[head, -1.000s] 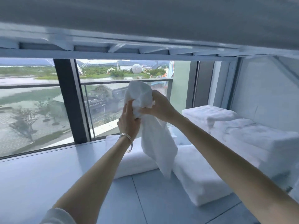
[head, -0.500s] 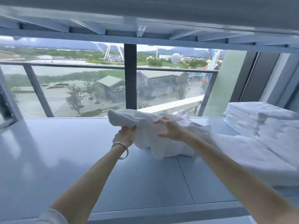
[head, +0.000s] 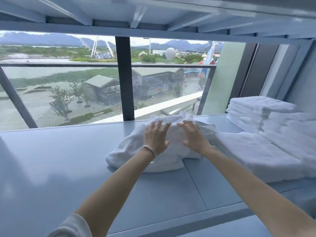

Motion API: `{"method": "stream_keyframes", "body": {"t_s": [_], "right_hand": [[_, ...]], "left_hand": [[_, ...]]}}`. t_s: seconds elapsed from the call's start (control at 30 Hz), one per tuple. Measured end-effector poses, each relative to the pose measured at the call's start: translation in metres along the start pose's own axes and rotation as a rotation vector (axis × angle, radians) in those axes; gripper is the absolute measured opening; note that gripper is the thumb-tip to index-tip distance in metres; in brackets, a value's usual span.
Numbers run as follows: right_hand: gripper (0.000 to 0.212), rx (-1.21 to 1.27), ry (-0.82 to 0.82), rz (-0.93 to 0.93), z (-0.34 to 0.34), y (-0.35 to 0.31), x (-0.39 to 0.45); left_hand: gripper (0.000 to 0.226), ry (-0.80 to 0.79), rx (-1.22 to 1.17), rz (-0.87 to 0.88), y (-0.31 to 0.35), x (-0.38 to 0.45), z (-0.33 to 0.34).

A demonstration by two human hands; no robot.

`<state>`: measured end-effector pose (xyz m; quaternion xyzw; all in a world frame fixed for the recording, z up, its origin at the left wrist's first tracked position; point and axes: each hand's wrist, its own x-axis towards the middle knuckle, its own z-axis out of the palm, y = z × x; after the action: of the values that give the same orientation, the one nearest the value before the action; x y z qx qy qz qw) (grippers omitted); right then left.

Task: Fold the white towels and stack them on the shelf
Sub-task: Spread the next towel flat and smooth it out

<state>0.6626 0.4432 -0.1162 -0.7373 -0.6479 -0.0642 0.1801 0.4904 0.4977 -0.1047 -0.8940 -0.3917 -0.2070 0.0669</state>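
- Two hands are seen in the head view, both laid flat on one rumpled white towel (head: 145, 156) – palms down, fingers straight and spread, nothing gripped.
- L hand (head: 156, 138) is pressed on the towel's upper left part; a thin silver bangle (head: 151, 153) is worn at its wrist, and a pale sleeve (head: 71, 226) shows at the bottom edge.
- R hand (head: 194, 137) is placed just beside it, on the towel's upper right part; fingertips of both point toward the window (head: 68, 86).
- The towel is bunched, not neatly squared, & lies on the grey-blue shelf (head: 51, 159) near its back edge, roughly mid-width – its front corner sits close to a seam in the shelf board.
- To the R, a broad flat towel (head: 256, 158) is spread on the shelf, touching or nearly touching the rumpled one; which cannot be told.
- Behind that, at the far R, a stack of folded white towels (head: 253, 112) is set against the wall, w/ further towels (head: 294, 127) piled beside it.
- An upper shelf (head: 153, 12) w/ ribbed underside is seen overhead.
- Through the glass, a railing, buildings, a ferris wheel and hills are visible.
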Motion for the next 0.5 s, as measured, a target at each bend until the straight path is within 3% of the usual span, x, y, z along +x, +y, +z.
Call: {"method": "stream_keyframes", "body": {"t_s": [0.17, 0.27, 0.4, 0.5], "right_hand": [[0.084, -0.042, -0.156, 0.222, 0.002, 0.037, 0.031], [0.06, -0.032, -0.228, 0.333, 0.007, 0.041, 0.038], [0.031, -0.071, 0.008, 0.271, 0.003, 0.025, 0.041], [0.022, 0.004, 0.285, 0.175, -0.014, 0.002, 0.045]], "left_hand": [[0.11, -0.33, 0.089, 0.01, 0.002, 0.053, 0.022], [0.101, -0.405, 0.107, 0.023, 0.003, 0.065, 0.037], [0.046, -0.183, 0.046, 0.071, -0.005, 0.072, 0.038], [0.038, -0.001, -0.058, 0.007, -0.023, 0.075, 0.016]]}}
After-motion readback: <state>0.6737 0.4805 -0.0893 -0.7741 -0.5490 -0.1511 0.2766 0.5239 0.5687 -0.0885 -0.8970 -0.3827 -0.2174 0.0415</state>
